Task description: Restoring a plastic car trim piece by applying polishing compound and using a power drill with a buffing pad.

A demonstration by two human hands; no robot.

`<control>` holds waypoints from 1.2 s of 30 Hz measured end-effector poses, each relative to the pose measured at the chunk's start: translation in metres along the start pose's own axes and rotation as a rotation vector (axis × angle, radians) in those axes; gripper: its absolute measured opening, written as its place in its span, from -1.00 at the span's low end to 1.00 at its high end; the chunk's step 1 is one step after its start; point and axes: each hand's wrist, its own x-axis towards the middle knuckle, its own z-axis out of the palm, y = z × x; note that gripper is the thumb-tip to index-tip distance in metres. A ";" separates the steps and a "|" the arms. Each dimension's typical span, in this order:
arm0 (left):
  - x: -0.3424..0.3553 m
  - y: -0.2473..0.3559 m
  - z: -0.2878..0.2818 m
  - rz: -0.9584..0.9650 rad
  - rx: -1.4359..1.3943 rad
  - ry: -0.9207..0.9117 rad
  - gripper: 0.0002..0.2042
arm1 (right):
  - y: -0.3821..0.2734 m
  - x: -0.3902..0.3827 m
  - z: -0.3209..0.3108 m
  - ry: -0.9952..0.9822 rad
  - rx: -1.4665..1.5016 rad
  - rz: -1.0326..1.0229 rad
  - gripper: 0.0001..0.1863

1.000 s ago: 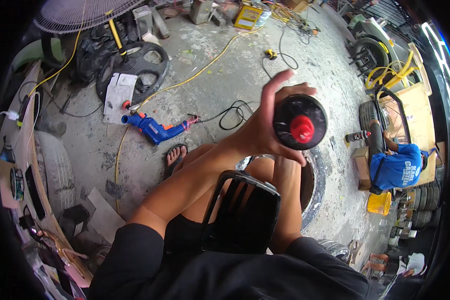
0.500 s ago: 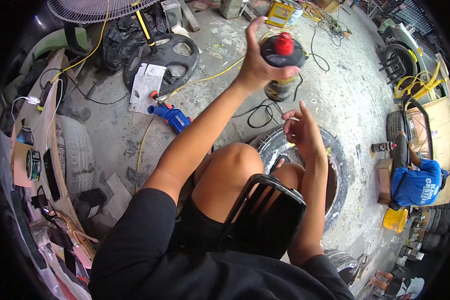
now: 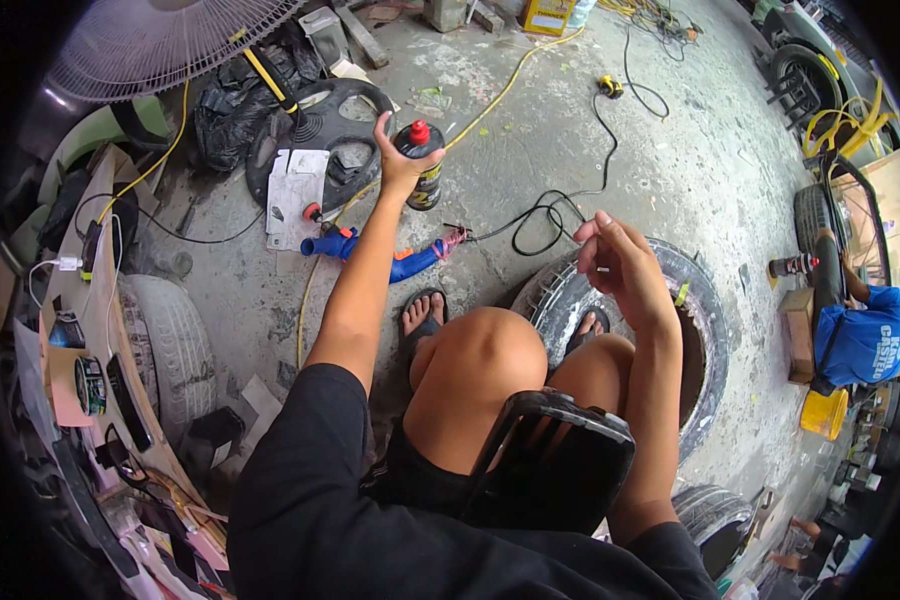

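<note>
The person's left hand (image 3: 400, 175) is wrapped around the upper part of a black bottle (image 3: 426, 190) with a red nozzle cap (image 3: 419, 132), thumb across the near side; the bottle is cap up, out ahead of the body at the end of an outstretched arm, and whether its bottom touches the floor cannot be told. The right hand (image 3: 625, 268) is half curled, well apart from the bottle, in view above a large tire (image 3: 710, 340); a small white bit shows at its fingers, too small to name, so whether it holds anything cannot be told. Below the left wrist lies a blue power tool (image 3: 410, 264) with a red round pad (image 3: 313, 211), near a pale sheet (image 3: 298, 185). Just beyond are the black wheel-shaped base (image 3: 315, 125) and pale grille (image 3: 150, 50) of a fan. A black cable (image 3: 545, 222) lies in loops between the two hands, and a yellow cord (image 3: 515, 75) runs past the bottle. Farther right, a person in a blue shirt (image 3: 865, 340) is near a second red-capped bottle (image 3: 792, 266), a cardboard box (image 3: 798, 335) and a yellow bucket (image 3: 823, 413).
</note>
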 end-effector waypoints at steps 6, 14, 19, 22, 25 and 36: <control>-0.027 -0.033 -0.016 -0.108 0.027 -0.007 0.09 | 0.002 0.005 0.002 0.046 0.021 -0.054 -0.65; -0.045 -0.048 -0.021 -0.113 0.037 -0.122 0.12 | 0.004 0.001 0.002 0.063 0.013 -0.051 -0.67; -0.048 -0.053 -0.053 -0.281 -0.169 -0.106 0.07 | 0.007 0.005 0.008 0.052 -0.030 -0.050 -0.68; -0.059 -0.047 -0.090 -0.422 -0.613 -0.043 -0.16 | 0.010 0.007 0.008 0.041 -0.015 -0.063 -0.69; -0.080 -0.004 -0.095 -0.493 -0.973 0.056 -0.40 | 0.012 0.006 -0.003 0.109 -0.033 -0.083 -0.63; -0.160 0.266 -0.059 -0.213 -1.092 -0.544 -0.50 | 0.032 -0.153 -0.009 0.360 0.110 -0.302 -0.76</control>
